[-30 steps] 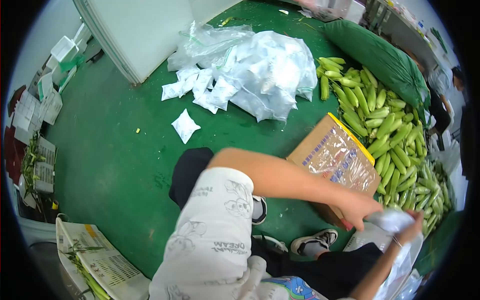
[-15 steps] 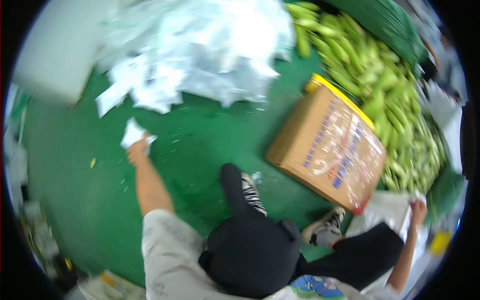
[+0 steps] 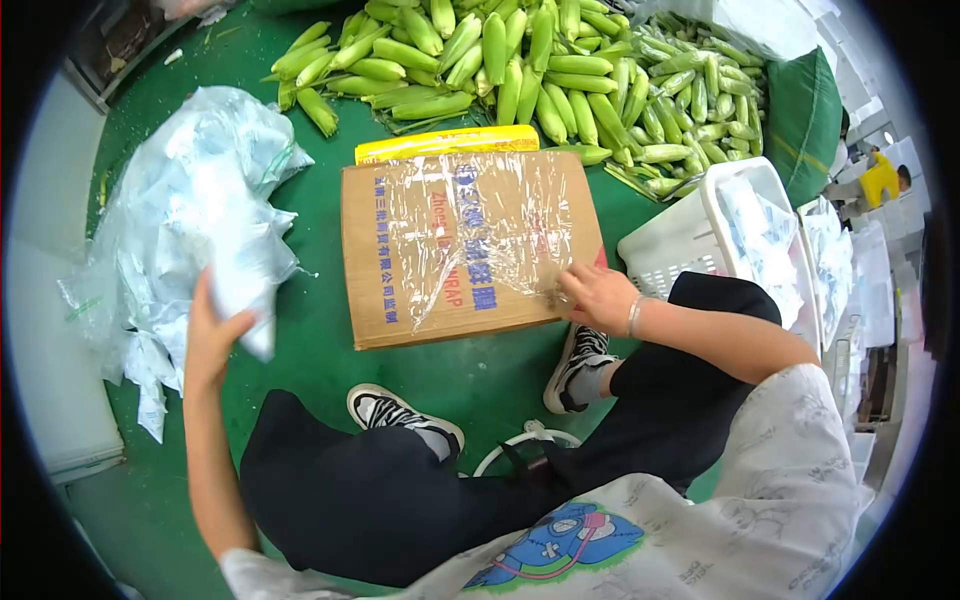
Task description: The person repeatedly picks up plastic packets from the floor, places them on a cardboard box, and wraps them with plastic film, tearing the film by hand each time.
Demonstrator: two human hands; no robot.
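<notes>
My left hand [image 3: 212, 335] is raised at the left, thumb and fingers apart, against a blurred white packet [image 3: 248, 290]; whether it grips the packet is unclear. Behind it lies a big clear bag [image 3: 190, 170] full of white packets. My right hand [image 3: 598, 298] rests with bent fingers on the right front corner of a cardboard box [image 3: 460, 240] wrapped in shiny film. Anything under those fingers is too small to make out. Along the box's far side lies a yellow packet [image 3: 447, 142].
Green corn ears [image 3: 500, 55] are heaped beyond the box, with film-wrapped ones [image 3: 700, 100] at their right. A white basket [image 3: 680, 240] of packets stands right of the box. Green sacking [image 3: 805, 125] is at the upper right. My shoes [image 3: 405, 415] are on the green floor.
The view has turned right, so the box now sits in the centre. My right hand has come from the white basket onto the box; my left is now by the clear bag.
</notes>
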